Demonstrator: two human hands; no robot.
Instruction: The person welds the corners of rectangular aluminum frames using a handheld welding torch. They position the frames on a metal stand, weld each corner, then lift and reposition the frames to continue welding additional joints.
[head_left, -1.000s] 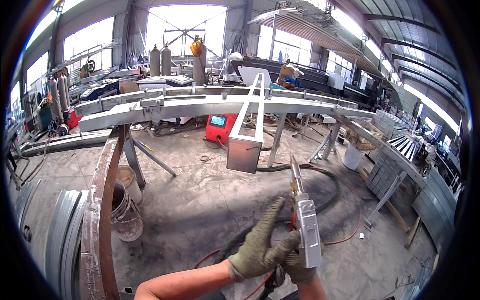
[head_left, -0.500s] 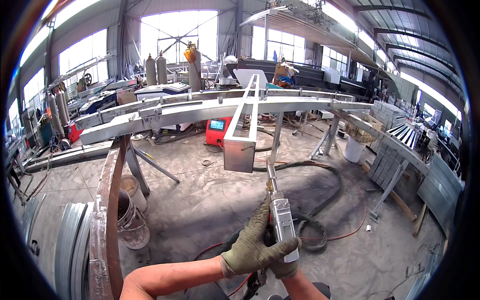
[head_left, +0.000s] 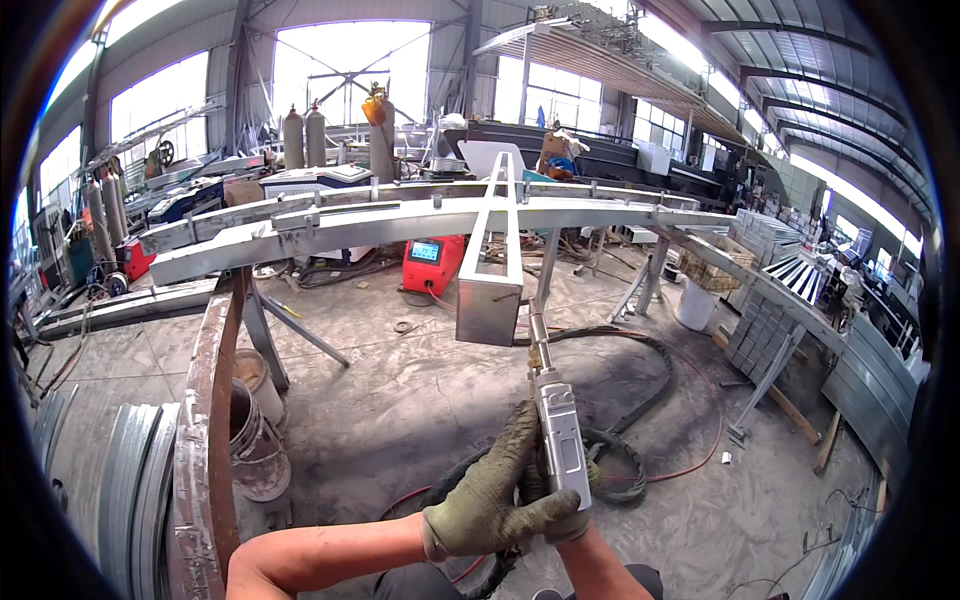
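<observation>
Both of my hands, in dirty green work gloves, grip a silver handheld welding gun [head_left: 563, 430], its nozzle pointing up and away from me. My left hand [head_left: 490, 500] closes around its left side, fingers partly behind the body. My right hand [head_left: 570, 525] wraps the lower end, mostly hidden behind the gun and left hand. The nozzle tip stands near the right side of the closed end of a rectangular metal frame [head_left: 487, 312]; whether they touch I cannot tell. That frame lies across long metal beams [head_left: 360, 229], its near end jutting toward me.
A rusty beam [head_left: 205, 420] runs along my left, beside dirty buckets [head_left: 258, 450]. Dark hoses [head_left: 640, 350] loop over the concrete floor. Behind the beams stands a red machine with a screen [head_left: 432, 268]. Metal sheets [head_left: 135, 490] lie at left; stacked tubing [head_left: 765, 340] stands at right.
The view has shifted slightly. The gun's nozzle is now a little closer to the right side of the frame's near end. Both hands keep their grip.
</observation>
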